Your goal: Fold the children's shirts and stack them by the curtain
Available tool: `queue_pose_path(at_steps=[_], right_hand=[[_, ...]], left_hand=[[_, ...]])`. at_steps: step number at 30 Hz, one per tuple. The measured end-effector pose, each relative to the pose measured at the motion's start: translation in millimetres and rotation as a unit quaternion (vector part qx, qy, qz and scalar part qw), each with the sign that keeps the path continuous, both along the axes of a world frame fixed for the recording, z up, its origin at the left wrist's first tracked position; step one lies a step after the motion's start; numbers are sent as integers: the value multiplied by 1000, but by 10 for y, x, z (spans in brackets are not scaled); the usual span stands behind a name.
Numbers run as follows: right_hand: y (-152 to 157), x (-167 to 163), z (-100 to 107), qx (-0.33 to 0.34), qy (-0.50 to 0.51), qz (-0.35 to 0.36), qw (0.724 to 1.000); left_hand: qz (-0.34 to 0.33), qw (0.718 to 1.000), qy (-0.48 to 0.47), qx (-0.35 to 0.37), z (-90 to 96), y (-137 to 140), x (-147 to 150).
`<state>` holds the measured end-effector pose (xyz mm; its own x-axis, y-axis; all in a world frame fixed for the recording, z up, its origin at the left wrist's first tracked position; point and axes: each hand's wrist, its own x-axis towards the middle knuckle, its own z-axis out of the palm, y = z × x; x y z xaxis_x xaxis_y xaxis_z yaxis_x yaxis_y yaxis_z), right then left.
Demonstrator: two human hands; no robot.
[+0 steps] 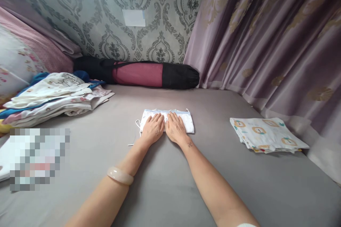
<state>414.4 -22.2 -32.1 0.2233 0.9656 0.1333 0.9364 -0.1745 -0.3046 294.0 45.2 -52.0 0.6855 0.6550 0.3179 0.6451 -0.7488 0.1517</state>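
Note:
A small white folded garment [189, 123] with a light blue edge and a faint print lies on the grey sheet in front of me. Thin white ties stick out at its left side and top corner. My left hand [153, 127] rests flat on its left half, fingers stretched forward. Beside it, my right hand [175, 127] lies flat on the right half, also with straight fingers. Both palms press on the cloth without gripping it, and they hide its middle. What kind of garment it is, I cannot tell.
Folded clothes [58, 94] are piled at the left, with a partly blurred white item [5, 158] nearer me. A folded patterned cloth [269, 134] lies right. A black and red roll bag [137, 74] lies along the wall; purple curtains [255, 32] hang at right.

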Motion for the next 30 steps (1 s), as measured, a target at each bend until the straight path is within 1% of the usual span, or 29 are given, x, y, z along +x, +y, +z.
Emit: queue_pose_path(at_steps=[7, 11, 13, 17, 19, 21, 25, 30], right_hand=[[-1, -3, 22, -2, 3, 1, 1000], [38, -9, 75, -5, 4, 7, 1000], [78, -22, 107, -3, -1, 19, 1000], [170, -62, 145, -7, -17, 49, 999], [206, -78, 135, -13, -20, 60, 998], [228, -88, 104, -15, -18, 66, 998], [244, -87, 26, 1, -15, 64, 998], [255, -78, -25, 18, -18, 66, 998]], left_hand=[[2, 1000, -5, -6, 10, -5, -1], [1, 1000, -30, -7, 38, 2, -14], [12, 999, -44, -4, 52, 9, -27], [64, 996, -55, 7, 66, 21, -57], [74, 996, -42, -4, 67, 27, -67], [69, 997, -20, -22, 72, 36, -71], [61, 997, 19, -49, 97, 53, -71], [56, 996, 26, -56, 112, 59, -76]])
